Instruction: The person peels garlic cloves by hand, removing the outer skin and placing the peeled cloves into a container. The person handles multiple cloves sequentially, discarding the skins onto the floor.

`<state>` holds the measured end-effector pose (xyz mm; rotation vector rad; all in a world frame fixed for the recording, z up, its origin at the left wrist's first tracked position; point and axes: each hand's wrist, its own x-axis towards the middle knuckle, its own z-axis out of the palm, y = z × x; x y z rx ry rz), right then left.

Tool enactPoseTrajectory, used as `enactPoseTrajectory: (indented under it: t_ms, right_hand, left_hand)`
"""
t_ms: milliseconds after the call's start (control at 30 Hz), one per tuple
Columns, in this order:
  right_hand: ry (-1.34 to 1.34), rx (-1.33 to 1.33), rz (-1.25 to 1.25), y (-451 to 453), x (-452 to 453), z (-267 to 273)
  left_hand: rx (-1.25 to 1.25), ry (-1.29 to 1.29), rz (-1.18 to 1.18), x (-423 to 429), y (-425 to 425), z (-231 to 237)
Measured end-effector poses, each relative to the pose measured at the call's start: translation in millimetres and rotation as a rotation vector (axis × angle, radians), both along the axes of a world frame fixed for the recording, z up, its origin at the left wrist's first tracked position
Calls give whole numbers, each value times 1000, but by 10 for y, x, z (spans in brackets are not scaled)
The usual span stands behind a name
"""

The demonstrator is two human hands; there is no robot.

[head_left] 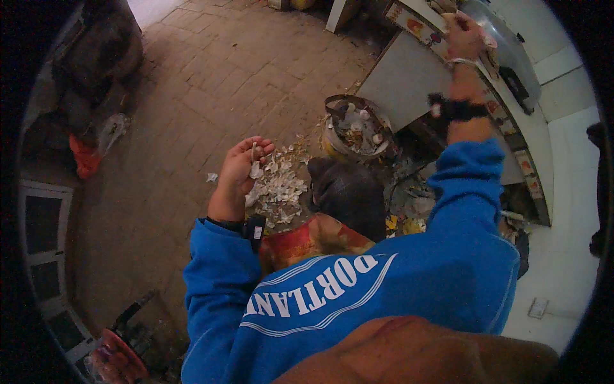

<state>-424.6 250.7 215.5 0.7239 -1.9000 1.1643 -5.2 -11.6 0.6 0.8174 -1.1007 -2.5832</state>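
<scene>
My left hand (240,165) is palm up over the floor, its fingers curled around a thin pale stalk-like piece (254,151). A white flake, perhaps a bit of peel, shows just beneath that piece. Below the hand, a heap of white papery peelings (283,189) is spread across the floor. My right hand (464,41) is stretched far forward over the countertop (537,139), blurred. Pale matter shows by its fingers, but whether it is gripped cannot be made out. Both wrists wear dark straps with small devices.
A bucket (331,137) of peelings and waste stands beside the cabinet panel (398,72). Close to my knees is a dark rounded bundle (350,192). A clear domed cover (508,48) sits on the counter. At lower left is a red container (117,357).
</scene>
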Motion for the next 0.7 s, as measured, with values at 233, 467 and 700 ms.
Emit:
enactPoseTrajectory:
  t_ms: [233, 467, 700]
  right_hand:
    - [-92, 539, -732, 712, -834, 734]
    - [-453, 254, 476, -419, 771, -193]
    - [-797, 700, 1150, -1492, 2521, -1476]
  left_hand:
    - [-102, 34, -14, -85, 110, 53]
    - [-398, 101, 40, -69, 83, 75]
    - [-718, 271, 26, -61, 125, 180]
